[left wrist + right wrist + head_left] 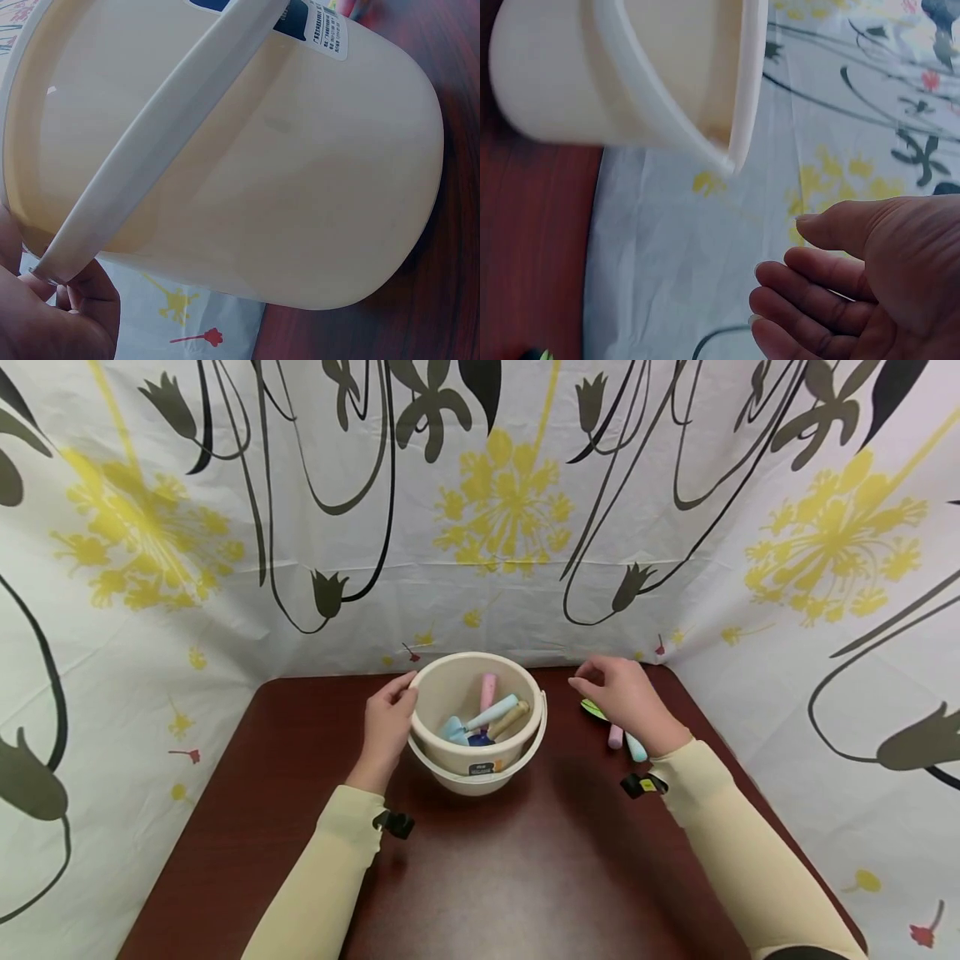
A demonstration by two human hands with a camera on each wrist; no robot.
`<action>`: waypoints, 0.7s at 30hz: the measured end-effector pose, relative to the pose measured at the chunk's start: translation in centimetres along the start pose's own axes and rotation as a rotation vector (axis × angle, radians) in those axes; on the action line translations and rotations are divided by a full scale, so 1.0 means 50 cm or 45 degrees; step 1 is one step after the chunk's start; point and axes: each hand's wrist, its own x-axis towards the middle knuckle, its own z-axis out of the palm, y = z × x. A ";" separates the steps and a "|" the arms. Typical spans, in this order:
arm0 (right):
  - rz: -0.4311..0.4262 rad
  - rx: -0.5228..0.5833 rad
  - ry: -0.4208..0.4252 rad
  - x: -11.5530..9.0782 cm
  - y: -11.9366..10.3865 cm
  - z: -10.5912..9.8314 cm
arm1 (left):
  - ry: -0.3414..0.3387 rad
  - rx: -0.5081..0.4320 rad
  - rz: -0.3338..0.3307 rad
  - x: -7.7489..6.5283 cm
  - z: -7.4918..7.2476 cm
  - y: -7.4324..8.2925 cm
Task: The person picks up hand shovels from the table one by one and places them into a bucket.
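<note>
A cream bucket [442,755] stands on the dark red table, its white carrying handle [161,142] hanging down across the front. Inside lie a light blue tool [493,712], a pink handle [488,690], a tan handle [512,720] and a dark blue piece [481,740], partly hidden by the wall. At the bucket's left rim, my left hand [385,717] pinches the edge beside the handle's joint. My right hand [626,695] hovers right of the bucket, apart from it, with loosely bent fingers and nothing in them.
Under and beside my right hand lie a green piece [593,709], a pink handle [616,737] and a light blue handle [636,747] on the table [510,877]. A flower-patterned sheet [480,602] surrounds the table's back and sides.
</note>
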 end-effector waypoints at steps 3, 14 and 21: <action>0.060 0.010 0.011 -0.018 0.036 -0.006 | 0.004 -0.002 0.000 0.001 -0.002 0.000; 0.160 -0.050 0.064 -0.074 0.168 -0.015 | 0.007 0.002 -0.004 0.001 -0.001 -0.001; 0.287 -0.028 0.052 -0.090 0.250 -0.018 | 0.000 -0.002 -0.011 0.000 0.001 0.000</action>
